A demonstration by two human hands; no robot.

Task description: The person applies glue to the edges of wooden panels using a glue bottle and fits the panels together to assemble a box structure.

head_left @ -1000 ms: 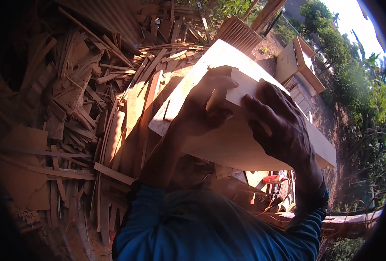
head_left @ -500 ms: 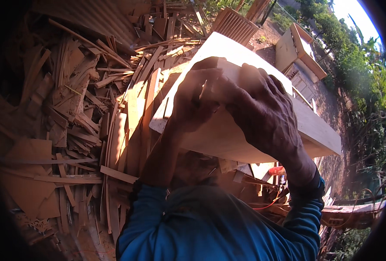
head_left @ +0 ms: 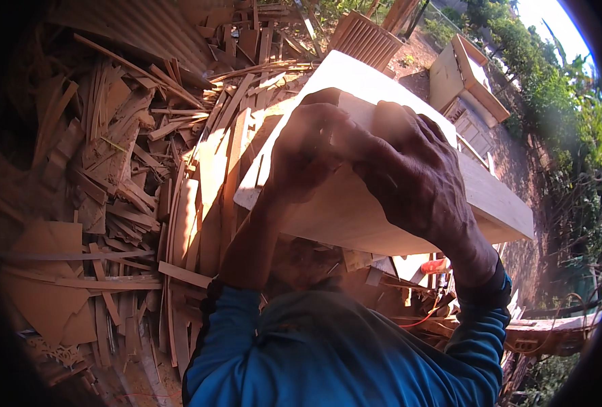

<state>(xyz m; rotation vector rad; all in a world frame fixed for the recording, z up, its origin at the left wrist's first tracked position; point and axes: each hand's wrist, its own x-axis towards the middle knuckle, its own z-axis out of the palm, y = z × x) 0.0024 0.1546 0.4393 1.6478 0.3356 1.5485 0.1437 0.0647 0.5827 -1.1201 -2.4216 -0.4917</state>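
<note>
In front of my body stands a pale wooden box-like piece (head_left: pixel 375 220), sunlit on its far top side and shaded on the side facing me. My left hand (head_left: pixel 307 146) is closed at its upper edge, fingers curled inward; what they hold, if anything, is hidden. Beside it my right hand (head_left: pixel 419 176) lies over the same edge with bent fingers gripping the wood. Its thumb side reaches across to the left hand, and the two touch or nearly touch.
Scrap wood strips and offcuts (head_left: pixel 131 169) cover the ground to the left. A corrugated sheet (head_left: pixel 138 34) lies at the far left. Behind are a slatted wooden piece (head_left: pixel 365 41) and a wooden cabinet (head_left: pixel 450 74). A red cylindrical object (head_left: pixel 435 266) sits near my right wrist.
A small light sliver visible at my left fingers earlier no longer shows. My left fingers have shifted slightly; the right hand and the wooden piece stay nearly in place.
</note>
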